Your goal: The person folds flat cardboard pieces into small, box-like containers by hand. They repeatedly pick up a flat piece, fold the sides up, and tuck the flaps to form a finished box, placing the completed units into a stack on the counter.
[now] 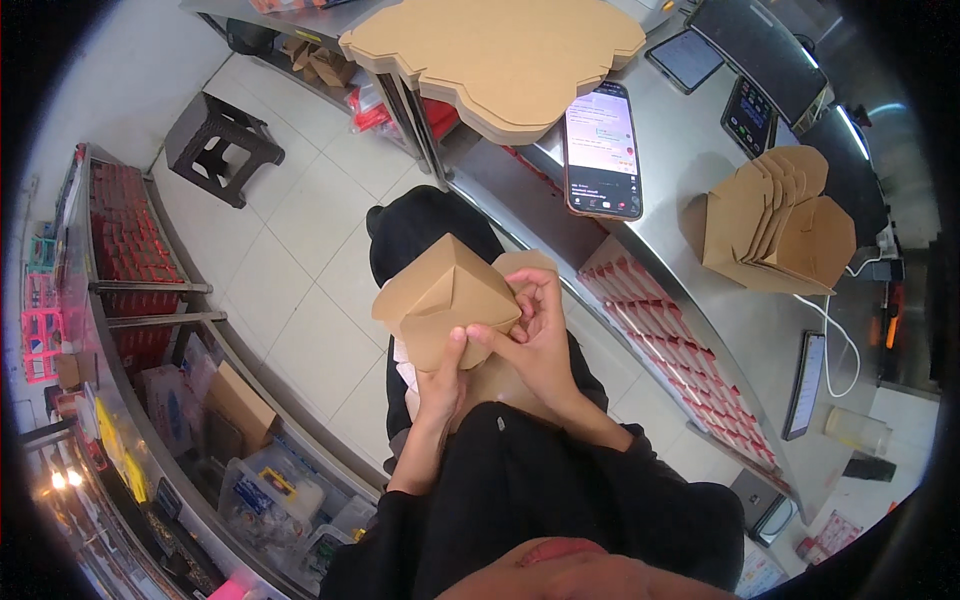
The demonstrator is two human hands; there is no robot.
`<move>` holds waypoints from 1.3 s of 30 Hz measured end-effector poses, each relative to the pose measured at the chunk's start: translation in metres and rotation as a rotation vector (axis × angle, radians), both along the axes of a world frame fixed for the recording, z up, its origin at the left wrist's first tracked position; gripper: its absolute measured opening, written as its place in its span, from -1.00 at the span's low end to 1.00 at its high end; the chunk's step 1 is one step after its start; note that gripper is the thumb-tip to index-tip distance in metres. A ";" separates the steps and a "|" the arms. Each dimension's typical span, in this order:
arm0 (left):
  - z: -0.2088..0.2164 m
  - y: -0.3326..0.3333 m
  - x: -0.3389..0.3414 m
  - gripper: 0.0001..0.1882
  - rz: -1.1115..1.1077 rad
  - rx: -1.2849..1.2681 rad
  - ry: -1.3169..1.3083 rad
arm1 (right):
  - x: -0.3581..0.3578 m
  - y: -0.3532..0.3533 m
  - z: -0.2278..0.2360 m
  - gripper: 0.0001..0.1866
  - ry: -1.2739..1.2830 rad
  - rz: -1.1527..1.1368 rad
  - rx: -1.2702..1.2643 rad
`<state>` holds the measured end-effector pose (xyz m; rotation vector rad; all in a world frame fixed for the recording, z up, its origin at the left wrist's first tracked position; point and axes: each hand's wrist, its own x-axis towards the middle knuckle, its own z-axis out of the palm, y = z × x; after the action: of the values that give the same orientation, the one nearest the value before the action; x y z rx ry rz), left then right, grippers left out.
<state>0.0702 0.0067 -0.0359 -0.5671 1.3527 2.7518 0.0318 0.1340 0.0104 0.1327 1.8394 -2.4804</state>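
Note:
Above my lap I hold a brown cardboard takeaway box, partly folded, with flaps standing out at its sides. My left hand grips its near edge, thumb pressed on the board and the other fingers hidden beneath. At the right corner my right hand closes on a folded edge, thumb and fingers pinching the board. Nested folded boxes stand on the metal counter to the right. Ahead of me lies a thick stack of flat box blanks at the counter's edge.
A lit phone leans by the blanks on the metal counter; more phones, screens and a white cable are farther right. Red-and-white packs fill the shelf below. A black stool stands on the tiled floor; shelves with plastic bins line the left.

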 end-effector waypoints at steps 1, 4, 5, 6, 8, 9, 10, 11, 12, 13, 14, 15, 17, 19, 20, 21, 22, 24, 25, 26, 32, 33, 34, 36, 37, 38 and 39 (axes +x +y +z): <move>0.002 0.000 -0.001 -0.46 -0.004 0.008 -0.003 | 0.002 -0.001 -0.005 -0.39 0.065 -0.007 0.093; 0.009 0.001 -0.012 -0.45 0.091 0.007 -0.019 | 0.004 -0.004 -0.016 -0.56 0.198 -0.002 0.283; 0.010 0.000 -0.012 -0.46 0.091 0.018 -0.031 | 0.003 -0.004 -0.011 -0.62 0.199 0.012 0.290; 0.011 -0.002 -0.013 -0.46 0.091 0.029 -0.043 | 0.003 -0.003 -0.009 -0.67 0.199 0.025 0.296; 0.016 -0.002 -0.012 -0.46 0.093 0.051 -0.053 | 0.001 -0.002 -0.010 -0.71 0.176 0.018 0.286; 0.019 0.000 -0.012 -0.46 0.095 0.062 -0.051 | 0.001 -0.002 -0.011 -0.72 0.163 0.013 0.283; 0.021 0.001 -0.011 -0.46 0.097 0.073 -0.050 | 0.001 -0.002 -0.012 -0.73 0.152 0.007 0.243; 0.021 0.001 -0.012 -0.46 0.101 0.090 -0.055 | 0.001 -0.003 -0.014 -0.74 0.142 0.002 0.202; 0.021 0.001 -0.013 -0.46 0.104 0.107 -0.059 | 0.002 -0.003 -0.014 -0.75 0.133 -0.003 0.162; 0.021 0.000 -0.013 -0.45 0.107 0.124 -0.065 | 0.003 -0.004 -0.013 -0.75 0.121 -0.020 0.160; 0.020 0.000 -0.013 -0.45 0.104 0.128 -0.071 | 0.004 -0.004 -0.011 -0.75 0.110 -0.036 0.160; 0.020 0.000 -0.013 -0.45 0.101 0.132 -0.077 | 0.004 -0.004 -0.010 -0.74 0.099 -0.053 0.159; 0.021 -0.002 -0.011 -0.45 0.082 0.117 -0.073 | 0.000 0.001 -0.011 -0.70 0.166 0.043 0.234; 0.023 -0.006 -0.010 -0.45 0.052 0.082 -0.053 | -0.001 0.003 -0.007 -0.61 0.103 0.107 0.109; 0.019 -0.008 -0.010 -0.45 0.036 0.088 -0.034 | -0.002 0.003 0.000 -0.55 0.011 0.125 -0.052; 0.010 -0.009 -0.009 -0.44 0.021 0.095 -0.015 | -0.002 0.003 0.004 -0.49 -0.082 0.142 -0.213; 0.004 -0.010 -0.008 -0.44 0.006 0.102 0.004 | -0.003 0.002 0.001 -0.42 -0.050 0.129 -0.142; -0.003 -0.008 -0.006 -0.43 0.010 0.114 -0.005 | -0.004 0.000 -0.006 -0.28 0.020 0.099 0.002; -0.004 -0.007 -0.006 -0.43 0.012 0.120 -0.009 | -0.004 -0.001 -0.007 -0.28 0.016 0.067 -0.005; -0.005 -0.007 -0.007 -0.42 -0.002 0.123 -0.032 | -0.005 -0.004 -0.005 -0.28 0.012 0.033 -0.012; 0.004 -0.007 -0.010 -0.36 -0.070 0.048 -0.064 | -0.001 -0.013 -0.012 -0.47 0.042 -0.116 0.097; 0.006 -0.012 -0.009 -0.34 -0.089 -0.004 -0.066 | -0.001 -0.010 -0.011 -0.53 0.068 -0.116 0.159; 0.008 -0.016 -0.008 -0.33 -0.107 -0.055 -0.068 | -0.001 -0.003 -0.008 -0.60 0.230 -0.206 0.372; 0.018 -0.020 -0.008 -0.32 -0.006 -0.129 -0.017 | -0.006 0.018 0.018 -0.72 0.553 -0.369 0.794; 0.022 -0.023 -0.008 -0.32 0.044 -0.167 0.008 | -0.012 0.031 0.023 -0.73 0.597 -0.471 0.920; 0.024 -0.026 -0.008 -0.32 0.055 -0.140 0.017 | -0.019 0.044 0.028 -0.73 0.645 -0.580 1.046; 0.026 -0.031 -0.008 -0.33 0.065 -0.116 0.026 | -0.027 0.052 0.038 -0.70 0.606 -0.626 1.093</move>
<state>0.0620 -0.0240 -0.0100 -0.5937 1.5347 2.7539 0.0049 0.1863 0.0479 -0.0295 3.6903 -1.4441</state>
